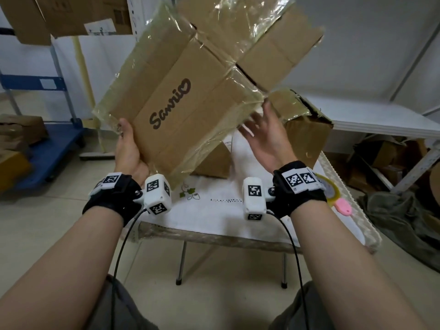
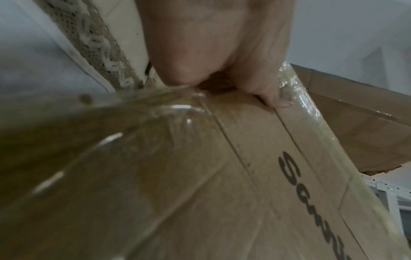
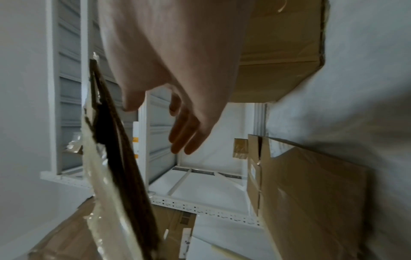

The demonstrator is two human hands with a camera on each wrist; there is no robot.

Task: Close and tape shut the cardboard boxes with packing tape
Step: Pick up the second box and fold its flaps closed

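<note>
A flattened cardboard box (image 1: 181, 96) printed "Sanrio", its edges covered in old clear tape, is held up in the air, tilted. My left hand (image 1: 129, 148) grips its lower left edge, thumb on the printed face (image 2: 275, 98). My right hand (image 1: 264, 134) is open, fingers spread, just under the box's right flap and holding nothing; its fingers (image 3: 186, 137) hang free beside the flap's edge (image 3: 115, 158). A roll of clear packing tape (image 1: 329, 188) lies on the small table, partly hidden behind my right wrist.
A small white-clothed folding table (image 1: 214, 210) stands below, with a pink cutter (image 1: 342, 207) and two more cardboard boxes (image 1: 307, 132) on it. A blue cart (image 1: 47, 139), stacked boxes at left, a white table (image 1: 381, 122) and clutter at right surround it.
</note>
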